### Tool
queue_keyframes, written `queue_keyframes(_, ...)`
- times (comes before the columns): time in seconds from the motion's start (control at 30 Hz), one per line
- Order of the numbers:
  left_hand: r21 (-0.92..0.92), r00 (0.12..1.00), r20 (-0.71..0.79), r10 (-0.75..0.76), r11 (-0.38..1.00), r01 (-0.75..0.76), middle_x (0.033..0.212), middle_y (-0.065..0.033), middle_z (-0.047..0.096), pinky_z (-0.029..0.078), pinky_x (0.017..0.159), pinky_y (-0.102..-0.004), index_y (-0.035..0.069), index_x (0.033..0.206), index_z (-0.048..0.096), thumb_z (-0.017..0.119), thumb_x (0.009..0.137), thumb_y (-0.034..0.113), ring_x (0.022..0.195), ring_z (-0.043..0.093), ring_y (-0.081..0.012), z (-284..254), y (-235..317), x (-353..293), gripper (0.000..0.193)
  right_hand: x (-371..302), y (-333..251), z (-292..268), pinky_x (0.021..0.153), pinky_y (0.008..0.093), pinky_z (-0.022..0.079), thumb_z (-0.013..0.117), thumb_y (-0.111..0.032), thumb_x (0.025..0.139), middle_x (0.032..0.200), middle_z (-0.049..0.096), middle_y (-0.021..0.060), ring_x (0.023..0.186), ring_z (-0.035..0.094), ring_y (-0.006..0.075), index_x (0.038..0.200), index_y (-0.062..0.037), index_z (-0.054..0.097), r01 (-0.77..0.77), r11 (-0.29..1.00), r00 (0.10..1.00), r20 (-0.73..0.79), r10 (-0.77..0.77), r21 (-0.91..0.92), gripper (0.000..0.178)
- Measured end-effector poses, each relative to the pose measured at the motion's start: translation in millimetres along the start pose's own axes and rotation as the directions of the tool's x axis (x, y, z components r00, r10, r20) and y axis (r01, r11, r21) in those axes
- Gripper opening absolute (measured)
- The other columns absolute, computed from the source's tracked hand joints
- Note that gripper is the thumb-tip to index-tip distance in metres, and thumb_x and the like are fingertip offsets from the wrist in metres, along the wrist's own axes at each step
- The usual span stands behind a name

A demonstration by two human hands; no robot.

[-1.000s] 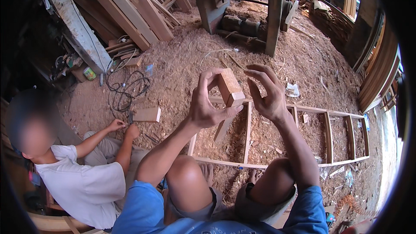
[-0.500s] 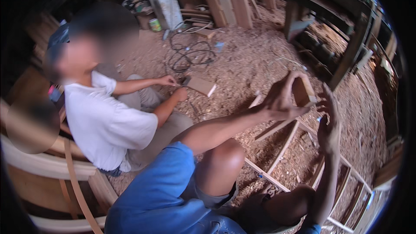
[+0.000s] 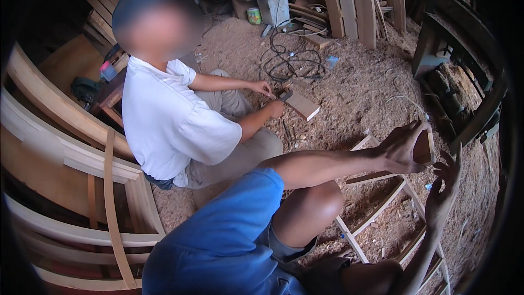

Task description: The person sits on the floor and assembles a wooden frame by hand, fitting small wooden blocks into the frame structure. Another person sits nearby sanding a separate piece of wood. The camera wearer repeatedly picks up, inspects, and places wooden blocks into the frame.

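Note:
Out to the right, my left hand (image 3: 403, 146) grips a short wooden block (image 3: 423, 147) between thumb and fingers. My right hand (image 3: 442, 194) is raised beside the block, its fingers spread and holding nothing; whether a fingertip touches the block I cannot tell. Below both hands lies a frame of thin wooden strips (image 3: 380, 208) on the shavings, partly hidden by my bent knees. To my left sits a co-worker in a white shirt (image 3: 180, 125), whose hands hold a small dark tool (image 3: 285, 96) at the end of a wooden board (image 3: 303, 105).
Curved wooden frames (image 3: 71, 155) stand at the left, with a thin strip (image 3: 111, 202) across them. A coiled black cable (image 3: 289, 65) lies on the shavings-covered floor. Planks (image 3: 363, 8) lean at the back near a green can (image 3: 254, 16). A dark bench (image 3: 464, 38) stands far right.
The view has swung left, so the co-worker and floor things appear farther right. My left hand keeps its hold on the block, and my right hand stays open beside it.

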State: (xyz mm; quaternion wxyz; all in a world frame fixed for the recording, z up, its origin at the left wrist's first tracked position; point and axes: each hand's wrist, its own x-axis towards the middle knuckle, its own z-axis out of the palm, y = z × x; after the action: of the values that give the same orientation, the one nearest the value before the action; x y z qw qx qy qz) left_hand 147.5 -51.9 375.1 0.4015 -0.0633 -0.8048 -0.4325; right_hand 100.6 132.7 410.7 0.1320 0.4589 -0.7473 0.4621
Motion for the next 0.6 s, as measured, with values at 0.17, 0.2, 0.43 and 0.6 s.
queue_keyframes(0.17,0.026,0.999,-0.039,0.019,1.000,-0.018,0.103,-0.0160,0.056,0.048,0.087,-0.0456,0.007,0.122,0.044,0.085,0.064,0.027,0.097,0.060,-0.0316,5,-2,-1,0.074,-2,-5,3,0.080,0.0413,0.054,0.036,0.018,0.076,0.089,0.071,0.0150,0.080,0.068,0.0229,0.155,-0.0183,0.035,-0.134,0.987,0.973,0.178,0.147,-0.084,0.087)
queue_keyframes(0.2,0.019,0.998,-0.057,0.029,0.999,-0.028,0.103,-0.0159,0.056,0.048,0.087,-0.0457,0.007,0.122,0.044,0.085,0.064,0.027,0.096,0.060,-0.0315,6,-3,-1,0.073,-1,-4,2,0.079,0.0410,0.054,0.036,0.018,0.077,0.088,0.071,0.0151,0.079,0.068,0.0226,0.155,-0.0184,0.035,-0.121,0.989,0.980,0.150,0.132,-0.080,0.086)
queue_keyframes(0.43,0.065,0.998,-0.052,0.028,0.998,-0.025,0.104,-0.0158,0.054,0.048,0.083,-0.0447,0.008,0.120,0.044,0.085,0.065,0.028,0.094,0.059,-0.0303,9,-12,-2,0.072,-2,6,-4,0.051,0.0344,0.039,0.038,0.008,0.085,0.058,0.047,0.0088,0.051,0.042,0.0134,0.155,-0.0140,0.034,-0.090,0.961,0.936,0.306,0.172,-0.263,0.073)
queue_keyframes(0.6,0.020,1.000,-0.022,-0.010,1.000,0.011,0.103,-0.0153,0.054,0.048,0.083,-0.0444,0.008,0.119,0.045,0.085,0.066,0.028,0.094,0.058,-0.0299,6,-10,-2,0.069,-7,12,1,0.052,0.0345,0.040,0.040,0.009,0.084,0.058,0.048,0.0093,0.051,0.043,0.0144,0.154,-0.0126,0.037,-0.114,0.970,0.944,0.282,0.173,-0.213,0.073)
